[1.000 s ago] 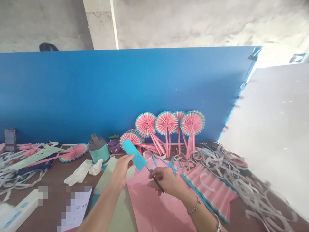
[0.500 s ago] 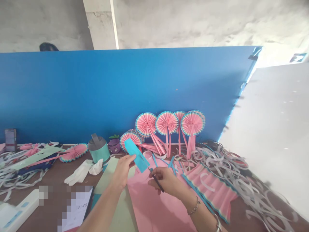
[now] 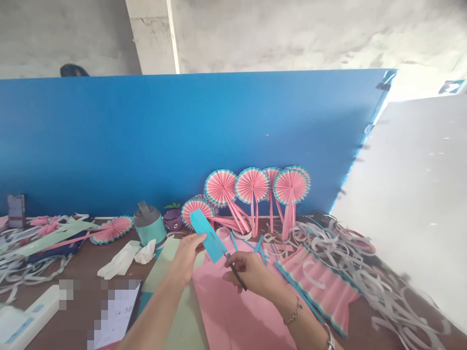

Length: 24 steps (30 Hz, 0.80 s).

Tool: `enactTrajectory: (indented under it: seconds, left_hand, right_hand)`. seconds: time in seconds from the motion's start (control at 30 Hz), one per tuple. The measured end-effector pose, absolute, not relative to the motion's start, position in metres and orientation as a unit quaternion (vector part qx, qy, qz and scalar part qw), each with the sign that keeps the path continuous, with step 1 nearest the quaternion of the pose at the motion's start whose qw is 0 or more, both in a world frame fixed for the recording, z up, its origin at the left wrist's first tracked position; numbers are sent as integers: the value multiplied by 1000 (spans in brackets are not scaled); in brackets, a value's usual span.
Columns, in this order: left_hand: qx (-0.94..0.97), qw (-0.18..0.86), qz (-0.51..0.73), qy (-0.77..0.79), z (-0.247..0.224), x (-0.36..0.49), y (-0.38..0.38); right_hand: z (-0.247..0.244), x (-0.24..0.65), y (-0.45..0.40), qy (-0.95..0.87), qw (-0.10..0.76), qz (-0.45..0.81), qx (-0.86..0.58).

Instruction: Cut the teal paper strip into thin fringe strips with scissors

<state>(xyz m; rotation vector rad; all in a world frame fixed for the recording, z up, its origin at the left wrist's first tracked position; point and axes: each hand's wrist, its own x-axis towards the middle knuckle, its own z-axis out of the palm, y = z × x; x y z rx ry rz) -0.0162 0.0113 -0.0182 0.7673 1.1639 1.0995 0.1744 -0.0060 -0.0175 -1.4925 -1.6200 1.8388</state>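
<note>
The left hand (image 3: 188, 255) pinches a flat, smooth blue paper strip (image 3: 207, 235) between thumb and fingers; the strip slants up beyond their tips and down toward the right hand (image 3: 246, 272). The right fingers are curled round dark-handled scissors (image 3: 237, 273), whose slim blades reach the strip's edge. Below the fingers of both hands lies smooth pink paper (image 3: 233, 306), with pale green sheets (image 3: 186, 316) under the left wrist. Beyond the fingertips, round pleated pink fans (image 3: 252, 185) with blue rims lean against a flat blue panel (image 3: 219, 121). Right of the right fingers sit accordion-folded pink paper (image 3: 321, 287) and curly white strips (image 3: 365, 272).
</note>
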Motion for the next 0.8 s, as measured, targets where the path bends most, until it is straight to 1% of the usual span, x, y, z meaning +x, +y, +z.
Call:
enactTrajectory:
  seconds: [0.57,0.8]
  left_hand:
    - [350,639,467,501,-13,-13,9]
    - [343,658,445,502,-13,-8,5]
  right_hand:
    - [-20,175,-7,-564,145,634,-510]
    - [-16,173,-7,-574,147,618,-517]
